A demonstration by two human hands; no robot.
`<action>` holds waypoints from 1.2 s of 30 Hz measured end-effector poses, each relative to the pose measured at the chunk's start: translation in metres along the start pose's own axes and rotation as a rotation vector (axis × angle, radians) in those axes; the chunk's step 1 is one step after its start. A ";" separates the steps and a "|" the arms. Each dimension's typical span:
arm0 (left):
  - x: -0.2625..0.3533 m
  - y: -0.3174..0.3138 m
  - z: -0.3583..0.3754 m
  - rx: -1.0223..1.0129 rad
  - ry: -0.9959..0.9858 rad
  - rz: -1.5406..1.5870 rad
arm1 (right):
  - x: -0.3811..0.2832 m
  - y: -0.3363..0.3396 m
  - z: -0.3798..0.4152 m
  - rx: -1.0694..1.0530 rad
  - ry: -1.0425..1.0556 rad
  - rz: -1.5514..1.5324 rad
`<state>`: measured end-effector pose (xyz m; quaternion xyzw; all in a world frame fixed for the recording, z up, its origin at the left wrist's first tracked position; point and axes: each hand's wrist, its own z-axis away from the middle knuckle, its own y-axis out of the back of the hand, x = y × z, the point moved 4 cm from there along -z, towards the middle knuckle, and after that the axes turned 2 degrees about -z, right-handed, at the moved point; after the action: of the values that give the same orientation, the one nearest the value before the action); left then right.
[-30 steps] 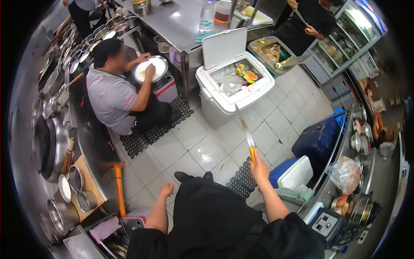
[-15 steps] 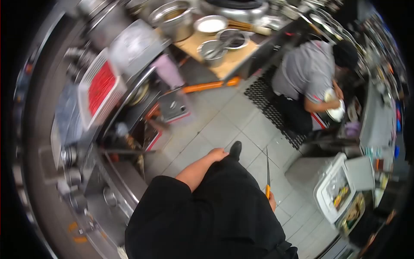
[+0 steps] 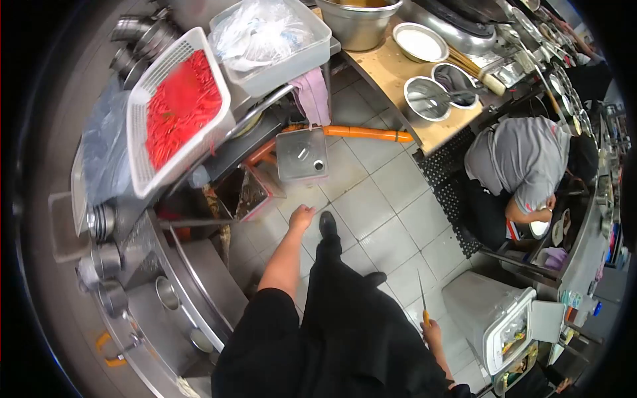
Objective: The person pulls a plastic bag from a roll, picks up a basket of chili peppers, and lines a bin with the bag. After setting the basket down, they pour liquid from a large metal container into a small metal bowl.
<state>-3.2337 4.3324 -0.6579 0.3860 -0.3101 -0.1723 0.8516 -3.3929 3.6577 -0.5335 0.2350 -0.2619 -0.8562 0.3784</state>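
My right hand [image 3: 433, 334], low on the right beside my leg, is closed round the orange handle of a knife [image 3: 423, 296]. Its long narrow blade points away from me over the floor tiles. My left hand [image 3: 302, 217] hangs out in front of my body, fingers curled in, with nothing visible in it. Just beyond that hand, a clear plastic container with a lid [image 3: 302, 154] stands low near an orange pipe [image 3: 368, 134]. To the left of it is a white basket [image 3: 138, 126] holding long red chillies or similar red pieces [image 3: 182, 99].
A co-worker in a grey shirt [image 3: 514, 156] crouches on the right by a black perforated mat [image 3: 443, 174]. A white bin [image 3: 481, 298] stands near my right hand. Ahead is a wooden-topped table [image 3: 381, 76] with metal pots; a steel sink counter [image 3: 149, 288] runs along my left.
My view has swung left and my feet have stepped. The left hand has moved forward and away from my leg. The knife stays in my right hand, and the co-worker remains crouched.
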 end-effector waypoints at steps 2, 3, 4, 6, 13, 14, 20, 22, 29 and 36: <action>0.011 0.011 -0.058 0.004 -0.002 0.025 | -0.023 -0.007 0.004 -0.049 -0.162 -0.038; 0.014 0.014 -0.086 0.018 -0.001 0.064 | -0.045 -0.009 0.009 -0.072 -0.251 -0.034; 0.015 0.015 -0.116 -0.005 0.006 0.055 | -0.066 -0.017 0.009 -0.079 -0.276 -0.029; 0.028 0.014 -0.176 0.075 -0.082 0.077 | -0.104 -0.030 0.004 -0.102 -0.281 -0.108; 0.007 -0.040 -0.327 0.171 -0.187 0.057 | -0.270 -0.066 -0.014 -0.200 -0.133 -0.061; -0.001 -0.052 -0.344 0.075 -0.146 0.031 | -0.290 -0.065 -0.011 -0.202 -0.147 -0.057; 0.032 -0.010 -0.343 -0.187 -0.089 -0.164 | -0.329 -0.064 -0.015 -0.239 -0.056 0.004; 0.019 -0.010 -0.354 -0.246 -0.181 -0.206 | -0.325 -0.059 -0.013 -0.216 -0.080 0.039; -0.008 -0.015 -0.361 -0.293 -0.065 -0.034 | -0.271 -0.046 -0.030 -0.136 -0.133 0.103; 0.015 -0.014 -0.323 0.147 0.007 -0.078 | -0.243 -0.017 -0.082 -0.117 -0.068 0.160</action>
<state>-3.0099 4.4938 -0.8273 0.4597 -0.3034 -0.1808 0.8148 -3.2066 3.8326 -0.5564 0.1619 -0.2422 -0.8444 0.4496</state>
